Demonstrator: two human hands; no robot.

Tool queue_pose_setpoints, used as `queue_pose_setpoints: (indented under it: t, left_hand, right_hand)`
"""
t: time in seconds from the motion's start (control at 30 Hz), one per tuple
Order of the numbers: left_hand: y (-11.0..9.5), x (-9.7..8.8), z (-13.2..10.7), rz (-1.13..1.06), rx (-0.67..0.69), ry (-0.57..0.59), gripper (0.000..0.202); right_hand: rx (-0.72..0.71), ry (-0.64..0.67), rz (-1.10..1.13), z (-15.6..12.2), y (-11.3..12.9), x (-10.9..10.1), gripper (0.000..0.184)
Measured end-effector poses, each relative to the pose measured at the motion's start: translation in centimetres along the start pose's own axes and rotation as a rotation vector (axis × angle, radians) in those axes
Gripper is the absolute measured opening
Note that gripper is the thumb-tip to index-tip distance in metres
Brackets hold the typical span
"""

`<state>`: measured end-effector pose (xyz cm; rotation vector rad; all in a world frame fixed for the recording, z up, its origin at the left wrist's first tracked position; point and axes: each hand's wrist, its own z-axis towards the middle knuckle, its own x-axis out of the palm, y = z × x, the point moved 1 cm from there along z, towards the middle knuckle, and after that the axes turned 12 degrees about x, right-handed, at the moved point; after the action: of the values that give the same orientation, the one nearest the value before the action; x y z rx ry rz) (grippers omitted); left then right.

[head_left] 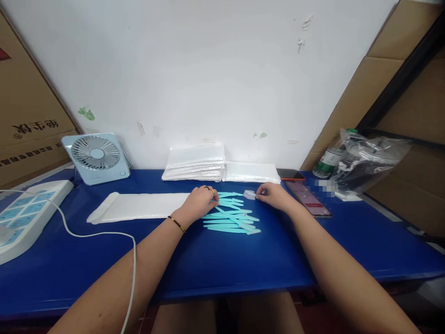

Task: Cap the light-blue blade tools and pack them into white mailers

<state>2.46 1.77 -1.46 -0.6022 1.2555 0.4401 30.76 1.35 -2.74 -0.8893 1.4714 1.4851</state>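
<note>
Several slim teal sticks (229,227) with paler ends, shaped like eyebrow razors, lie loosely side by side on the blue table. My left hand (201,202) is closed over the left ends of the upper ones, its fingertips pinched at a teal stick (229,194). My right hand (273,196) pinches the right edge of a small translucent whitish piece (249,195) close to that stick's tip; whether it is one piece or a small stack, I cannot tell. A long white padded mailer (139,207) lies flat, its right end hidden behind my left hand.
White mailers (194,162) are stacked against the wall, with another pile (251,172) beside them. A blue fan (95,157) and a power strip (31,218) stand left. A white cable (100,235) crosses my left forearm. A phone (308,198), bottle (327,162) and plastic bag (368,162) sit right.
</note>
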Motion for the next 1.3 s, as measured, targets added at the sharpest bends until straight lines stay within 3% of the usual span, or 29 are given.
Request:
queue_pose_setpoints:
  t: [0.27,0.37,0.47,0.57,1.13,1.3]
  left_hand:
    - [0.1,-0.1,-0.1,-0.035,-0.021,-0.001,0.015]
    - [0.1,0.0,0.1,-0.058,-0.020,-0.032,0.014]
    - [0.2,0.0,0.2,-0.085,-0.034,-0.101,0.012]
    - [0.3,-0.1,0.3,-0.095,-0.047,-0.142,0.011]
    - [-0.2,-0.2,0.3,-0.103,-0.021,-0.168,0.010]
    - [-1.3,-0.3,0.3,-0.154,0.026,-0.168,0.011]
  right_hand:
    - [-0.014,-0.045,-0.170,-0.1,-0.3,-0.5,0.004]
    - [-0.015,0.009,0.036,-0.8,0.2,-1.1,0.005]
    - [-0.070,0.171,0.380,-1.6,1.3,-1.5,0.011]
    - [-0.131,0.287,0.540,-2.2,2.3,-1.5,0.015]
    - [-0.141,0.292,0.589,-2.6,3.3,-0.5,0.013]
    - [-0.167,0.365,0.593,-3.1,3.9,-0.4,0.019]
